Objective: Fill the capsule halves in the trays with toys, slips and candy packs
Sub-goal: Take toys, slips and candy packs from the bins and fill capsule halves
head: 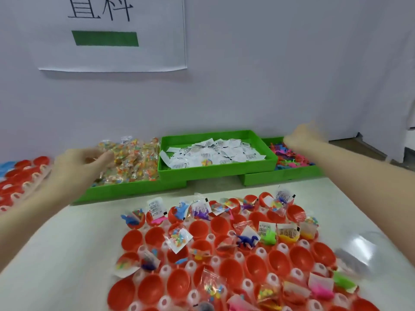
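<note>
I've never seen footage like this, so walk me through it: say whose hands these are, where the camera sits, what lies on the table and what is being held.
There is one picture, from a camera worn on a person's head, looking down at their own bare hands. The left hand reaches into the candy packs, fingers curled around some. The right hand is over the toys; it is blurred, so its grip is unclear. Between them a green bin holds paper slips. Nearer lies a tray of red capsule halves, some filled, some empty.

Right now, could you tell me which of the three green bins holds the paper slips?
The middle green bin, sitting raised between the others, holds white printed slips; the left holds candy packs, the right small toys.
</note>
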Action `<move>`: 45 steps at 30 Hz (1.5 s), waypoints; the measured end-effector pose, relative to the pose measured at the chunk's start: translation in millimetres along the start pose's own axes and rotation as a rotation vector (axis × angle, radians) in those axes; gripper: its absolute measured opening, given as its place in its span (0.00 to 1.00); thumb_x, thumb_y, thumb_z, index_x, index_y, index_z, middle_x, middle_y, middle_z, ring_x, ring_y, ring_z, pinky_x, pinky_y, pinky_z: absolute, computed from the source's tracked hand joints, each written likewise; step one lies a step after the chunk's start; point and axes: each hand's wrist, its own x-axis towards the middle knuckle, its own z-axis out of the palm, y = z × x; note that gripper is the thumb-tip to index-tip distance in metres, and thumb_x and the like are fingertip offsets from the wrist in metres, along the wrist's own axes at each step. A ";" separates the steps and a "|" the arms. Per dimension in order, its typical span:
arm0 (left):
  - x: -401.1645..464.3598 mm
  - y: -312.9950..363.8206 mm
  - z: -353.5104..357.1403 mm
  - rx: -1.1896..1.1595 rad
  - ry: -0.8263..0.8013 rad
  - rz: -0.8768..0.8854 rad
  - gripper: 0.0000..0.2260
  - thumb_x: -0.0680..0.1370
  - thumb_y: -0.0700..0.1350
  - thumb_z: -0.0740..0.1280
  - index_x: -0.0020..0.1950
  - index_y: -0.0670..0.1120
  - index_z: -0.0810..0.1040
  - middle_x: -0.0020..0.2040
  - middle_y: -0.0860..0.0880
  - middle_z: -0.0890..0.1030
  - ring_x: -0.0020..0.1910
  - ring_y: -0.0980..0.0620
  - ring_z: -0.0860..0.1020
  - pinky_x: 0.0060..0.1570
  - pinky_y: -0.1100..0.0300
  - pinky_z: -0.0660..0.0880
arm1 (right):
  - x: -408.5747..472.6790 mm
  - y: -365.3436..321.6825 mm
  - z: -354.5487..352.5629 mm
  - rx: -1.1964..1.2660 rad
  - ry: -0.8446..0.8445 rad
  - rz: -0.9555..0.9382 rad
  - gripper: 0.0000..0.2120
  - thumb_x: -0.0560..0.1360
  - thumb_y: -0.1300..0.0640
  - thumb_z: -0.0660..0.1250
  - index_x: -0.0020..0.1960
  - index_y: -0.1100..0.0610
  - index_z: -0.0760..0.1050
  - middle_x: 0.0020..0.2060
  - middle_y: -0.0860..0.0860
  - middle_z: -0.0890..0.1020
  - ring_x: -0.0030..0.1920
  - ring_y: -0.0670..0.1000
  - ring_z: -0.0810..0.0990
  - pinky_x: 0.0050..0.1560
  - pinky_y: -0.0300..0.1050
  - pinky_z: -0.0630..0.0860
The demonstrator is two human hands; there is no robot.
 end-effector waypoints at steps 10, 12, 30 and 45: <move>49.3 -25.0 59.8 0.384 0.000 -0.064 0.22 0.74 0.59 0.64 0.51 0.41 0.80 0.51 0.36 0.77 0.54 0.38 0.74 0.49 0.47 0.72 | 13.8 30.0 31.8 -0.270 -0.206 -0.097 0.18 0.71 0.52 0.71 0.55 0.63 0.79 0.53 0.57 0.81 0.52 0.57 0.78 0.51 0.47 0.73; 48.1 -27.4 61.5 0.323 0.085 -0.077 0.20 0.72 0.59 0.66 0.48 0.42 0.82 0.50 0.36 0.78 0.53 0.37 0.74 0.49 0.47 0.73 | 15.8 29.2 30.9 -0.250 -0.166 -0.116 0.17 0.68 0.54 0.74 0.49 0.67 0.79 0.48 0.60 0.82 0.44 0.56 0.78 0.45 0.47 0.74; 36.2 -37.8 51.4 0.181 0.323 0.013 0.18 0.79 0.49 0.60 0.36 0.38 0.77 0.28 0.41 0.74 0.36 0.37 0.74 0.34 0.53 0.65 | 14.0 8.1 11.9 -0.123 0.077 -0.075 0.16 0.76 0.69 0.53 0.29 0.63 0.62 0.33 0.57 0.69 0.32 0.52 0.65 0.31 0.43 0.54; 39.9 -34.3 50.7 0.235 0.353 0.060 0.20 0.81 0.49 0.57 0.46 0.34 0.78 0.41 0.34 0.79 0.41 0.36 0.75 0.37 0.51 0.64 | -2.0 -24.2 13.6 -0.016 0.048 -0.444 0.12 0.77 0.64 0.57 0.58 0.64 0.74 0.57 0.63 0.77 0.55 0.59 0.74 0.51 0.48 0.68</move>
